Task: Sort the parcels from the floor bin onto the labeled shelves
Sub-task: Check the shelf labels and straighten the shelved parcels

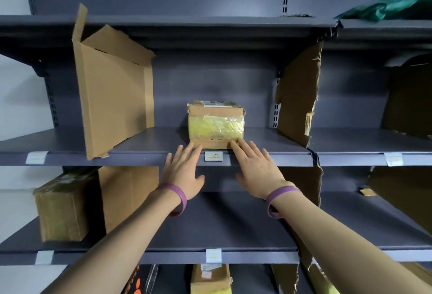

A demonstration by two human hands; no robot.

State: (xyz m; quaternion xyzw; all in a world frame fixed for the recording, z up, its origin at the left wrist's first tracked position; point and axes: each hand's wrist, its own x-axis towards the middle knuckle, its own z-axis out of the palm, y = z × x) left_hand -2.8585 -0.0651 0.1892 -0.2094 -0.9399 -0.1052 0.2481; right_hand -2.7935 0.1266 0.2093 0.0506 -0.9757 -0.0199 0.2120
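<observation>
Both forearms [117,242] reach up from the lower edge of the view toward the middle shelf [268,146], each with a purple wristband [177,196]. My left hand [183,172] and right hand [256,167] are flat, fingers straight and slightly spread, gripping nothing. The right fingertips touch the lower front corner of the parcel [216,123]; the left ones are too close to its other corner to tell. The parcel stands upright near the shelf's front lip, directly behind the small white label [214,156], between the left divider [112,97] and the right divider [297,97], well apart from both.

Step, as I judge it: seating the parcel in its bay. I should push evenly with both hands, low on the front face, so the box slides straight back without turning and leaves the label uncovered.

Materials: a small squarish box of creased brown cardboard, banded with wrinkled glossy yellow tape; a smooth grey painted metal shelf, likely easy to slide on; dividers of torn, ragged-edged corrugated board.
</observation>
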